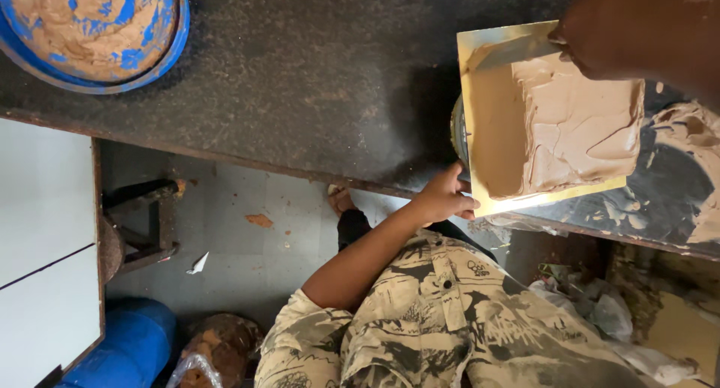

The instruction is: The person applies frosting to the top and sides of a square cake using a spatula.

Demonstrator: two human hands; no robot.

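Square brown-frosted cake [559,125] on gold card board [474,46]: your left hand [444,198] pinches its edge, your right hand [637,28] grips a metal scraper blade [514,52]; hold it flat, stroke steadily.

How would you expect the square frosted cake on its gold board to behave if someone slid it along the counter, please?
The cake would probably smear at a touch, since its brown frosting looks soft and wet. The thin gold board may flex if lifted by one edge. It overhangs the counter, so pushing it outward could tip it.
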